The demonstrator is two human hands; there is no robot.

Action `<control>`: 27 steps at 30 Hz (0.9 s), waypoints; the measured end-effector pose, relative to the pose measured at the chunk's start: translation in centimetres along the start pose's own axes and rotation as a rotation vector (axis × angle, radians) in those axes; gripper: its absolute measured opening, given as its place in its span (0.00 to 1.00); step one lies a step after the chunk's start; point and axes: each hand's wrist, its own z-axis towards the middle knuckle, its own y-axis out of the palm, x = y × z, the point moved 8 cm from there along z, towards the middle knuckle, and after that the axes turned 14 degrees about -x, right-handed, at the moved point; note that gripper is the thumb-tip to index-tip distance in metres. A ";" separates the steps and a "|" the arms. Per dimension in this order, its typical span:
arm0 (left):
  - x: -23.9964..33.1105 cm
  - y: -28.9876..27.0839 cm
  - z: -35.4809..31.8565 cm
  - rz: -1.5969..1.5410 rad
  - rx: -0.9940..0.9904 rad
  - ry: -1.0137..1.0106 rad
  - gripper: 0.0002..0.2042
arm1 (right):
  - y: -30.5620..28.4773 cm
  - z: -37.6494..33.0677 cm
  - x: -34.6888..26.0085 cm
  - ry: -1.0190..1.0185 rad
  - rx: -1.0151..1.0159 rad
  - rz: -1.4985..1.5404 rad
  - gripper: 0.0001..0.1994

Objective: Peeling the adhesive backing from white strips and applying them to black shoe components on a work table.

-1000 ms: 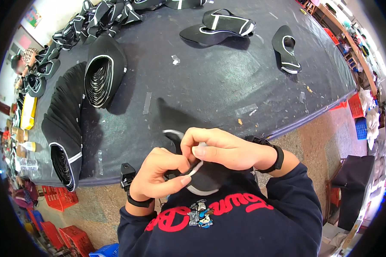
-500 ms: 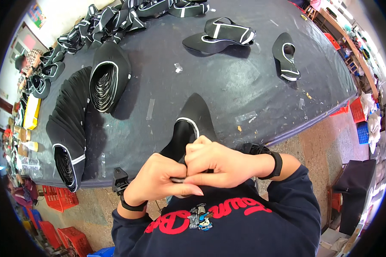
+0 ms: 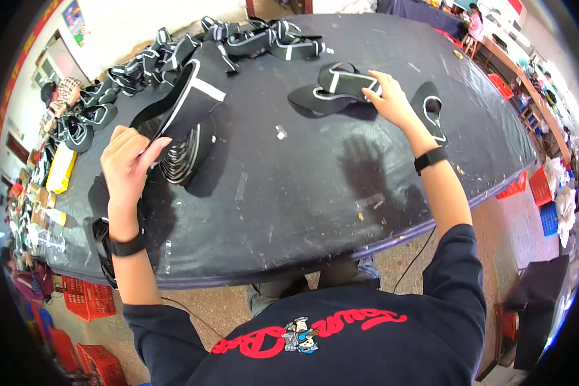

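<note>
**Both hands out to the black cut pieces, one at each stack**

The left hand (image 3: 130,161) is closed on a black shoe-upper piece with white edging (image 3: 188,103), thumb and fingers pinching its near end just above the fanned stack of like pieces (image 3: 185,154) near the left edge of the table (image 3: 302,212). Judging from the grip, the piece is held by one end so that it lies in line with the stack beneath. Its long axis runs from the hand, near left, up toward the far middle of the table, the free end pointing away from the person.

The right hand (image 3: 387,96) reaches across to the far right part of the table, fingers narrowly spread and resting on the right end of a small pile of black pieces with white trim (image 3: 333,90); whether it grips one I cannot tell. That pile lies lengthwise left to right. A single black piece (image 3: 431,109) lies just beside the wrist, toward the right edge. A heap of strap-like pieces (image 3: 238,42) lines the far edge.
</note>
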 end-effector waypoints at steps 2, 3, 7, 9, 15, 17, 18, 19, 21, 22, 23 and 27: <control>-3.0 1.6 -1.5 -0.032 -0.046 -0.074 0.19 | 2.0 2.1 4.0 0.104 0.039 -0.139 0.32; -4.2 2.7 -2.7 -0.044 -0.103 -0.121 0.20 | 2.9 2.7 4.8 0.187 0.014 -0.135 0.35; -6.6 9.8 -10.0 -0.084 -0.446 -0.187 0.23 | 5.1 3.0 8.8 0.327 -0.225 -0.023 0.29; -4.4 9.8 -10.5 -0.132 -0.429 -0.162 0.23 | 4.5 3.1 10.0 0.297 -0.299 -0.017 0.21; 1.1 7.9 -11.3 0.008 -0.402 0.129 0.13 | -1.9 2.0 -0.9 -0.175 0.111 0.326 0.12; -0.1 8.5 -11.8 0.089 -0.396 0.084 0.11 | -2.8 1.2 -4.3 -0.160 0.061 0.292 0.11; -1.9 9.1 -12.5 0.118 -0.431 0.022 0.10 | -2.4 0.7 -6.5 -0.215 -0.009 0.309 0.12; -4.1 9.7 -13.8 0.168 -0.420 -0.027 0.10 | -1.7 0.0 -8.5 -0.273 -0.078 0.328 0.12; -6.4 10.1 -14.3 0.201 -0.318 -0.190 0.09 | -0.1 -1.9 -11.6 -0.414 -0.164 0.234 0.12; -5.9 10.2 -13.6 0.169 -0.242 -0.192 0.10 | 0.9 -2.8 -13.3 -0.473 -0.198 0.169 0.12; -5.6 11.1 -13.8 0.234 -0.259 -0.217 0.12 | 1.9 -4.1 -15.0 -0.531 -0.241 0.103 0.11; -8.6 12.4 -13.6 0.268 -0.207 -0.606 0.30 | 4.2 -8.9 -20.1 -0.650 -0.404 -0.009 0.10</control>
